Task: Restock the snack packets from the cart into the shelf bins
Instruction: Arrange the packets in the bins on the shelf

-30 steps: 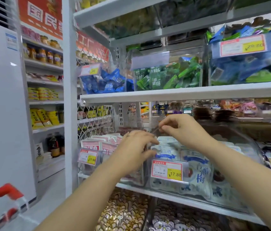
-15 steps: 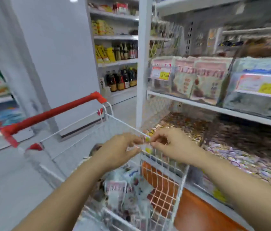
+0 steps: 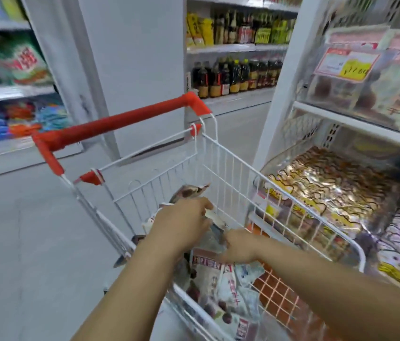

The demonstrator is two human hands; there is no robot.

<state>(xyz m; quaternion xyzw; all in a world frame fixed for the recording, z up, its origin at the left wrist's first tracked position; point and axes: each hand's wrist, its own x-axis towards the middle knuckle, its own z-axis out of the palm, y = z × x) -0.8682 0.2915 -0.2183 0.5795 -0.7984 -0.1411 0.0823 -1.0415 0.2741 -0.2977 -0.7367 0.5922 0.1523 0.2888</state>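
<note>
White wire cart point(image 3: 231, 168) with red handle point(image 3: 120, 119) stood on pale grey floor point(image 3: 22, 242), right side close against the shelf point(image 3: 356, 124). Snack packets point(image 3: 218, 279) lay heaped loose in the cart, overlapping; pink-and-white and blue-and-white prints. Shelf board carried a clear upper bin point(image 3: 336, 92) of upright pink packets, yellow price tag point(image 3: 344, 65) on its front. Beneath, lower bin point(image 3: 329, 183) held gold-wrapped snacks. Far shelf point(image 3: 238, 98) bore dark bottles point(image 3: 233, 77) in a row.
</note>
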